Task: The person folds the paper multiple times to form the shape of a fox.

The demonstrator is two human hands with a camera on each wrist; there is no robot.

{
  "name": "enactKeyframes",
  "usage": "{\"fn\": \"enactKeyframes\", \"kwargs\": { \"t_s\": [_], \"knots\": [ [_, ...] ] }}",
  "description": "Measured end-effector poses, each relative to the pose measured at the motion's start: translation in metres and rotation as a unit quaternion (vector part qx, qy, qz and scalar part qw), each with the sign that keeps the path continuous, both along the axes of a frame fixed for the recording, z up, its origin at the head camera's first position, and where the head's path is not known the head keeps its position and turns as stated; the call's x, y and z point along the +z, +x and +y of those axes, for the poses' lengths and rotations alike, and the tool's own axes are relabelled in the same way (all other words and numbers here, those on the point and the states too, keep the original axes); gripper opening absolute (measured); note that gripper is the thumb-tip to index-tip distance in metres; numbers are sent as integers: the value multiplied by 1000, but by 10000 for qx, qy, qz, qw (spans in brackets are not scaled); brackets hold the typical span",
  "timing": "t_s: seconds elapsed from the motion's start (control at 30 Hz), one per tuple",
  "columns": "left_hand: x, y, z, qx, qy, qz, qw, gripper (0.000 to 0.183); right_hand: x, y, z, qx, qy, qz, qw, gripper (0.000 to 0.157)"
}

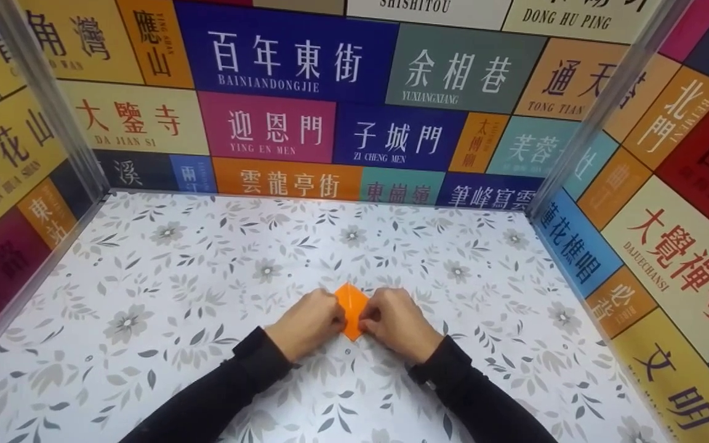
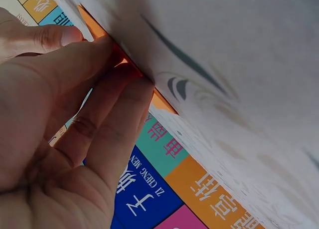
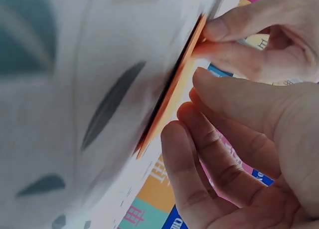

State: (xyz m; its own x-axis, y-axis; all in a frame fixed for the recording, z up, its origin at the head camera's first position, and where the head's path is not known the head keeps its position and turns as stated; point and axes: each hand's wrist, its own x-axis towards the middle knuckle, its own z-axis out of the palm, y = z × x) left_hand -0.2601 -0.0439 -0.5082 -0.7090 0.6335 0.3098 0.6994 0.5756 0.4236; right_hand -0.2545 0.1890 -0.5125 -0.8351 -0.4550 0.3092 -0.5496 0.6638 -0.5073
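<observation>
A small piece of folded orange paper (image 1: 351, 311), pointed at top and bottom with a line down its upper middle, lies between both hands. From its left side my left hand (image 1: 311, 320) pinches the edge. In the left wrist view, the left thumb and curled fingers (image 2: 144, 84) meet the paper's orange edge (image 2: 164, 104). My right hand (image 1: 397, 323) is at the right side, fingers bent. In the right wrist view, its fingertips (image 3: 172, 131) are right beside the thin edge of the paper (image 3: 172, 92); I cannot tell whether they pinch it.
The tabletop (image 1: 207, 264) is white with a grey leaf and flower print. Colourful panels with place names (image 1: 268, 126) stand behind it and along both sides. Clear strips run up the left corner (image 1: 62, 104) and right corner (image 1: 594, 123). Black sleeves cover both arms.
</observation>
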Motion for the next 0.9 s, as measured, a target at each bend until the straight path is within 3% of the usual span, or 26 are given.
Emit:
{"fn": "enactKeyframes", "kwargs": {
  "t_s": [0.03,0.07,0.33,0.57,0.9],
  "knots": [
    [0,0,0,11,-2,-21,10000,20,0,1,-1,-3,24,-61,10000,8],
    [0,0,1,26,-1,-65,10000,19,11,9,-7,-124,122,-184,9997,11],
    [-1,1,2,179,-39,-356,9992,14,6,12,-15,-256,348,-311,9986,14],
    [0,0,2,189,-93,-335,9992,16,5,10,-15,-199,417,-156,9988,15],
    [-4,-1,1,125,-73,-251,9996,16,6,-1,-7,-250,483,-354,9979,16]
  ]
}}
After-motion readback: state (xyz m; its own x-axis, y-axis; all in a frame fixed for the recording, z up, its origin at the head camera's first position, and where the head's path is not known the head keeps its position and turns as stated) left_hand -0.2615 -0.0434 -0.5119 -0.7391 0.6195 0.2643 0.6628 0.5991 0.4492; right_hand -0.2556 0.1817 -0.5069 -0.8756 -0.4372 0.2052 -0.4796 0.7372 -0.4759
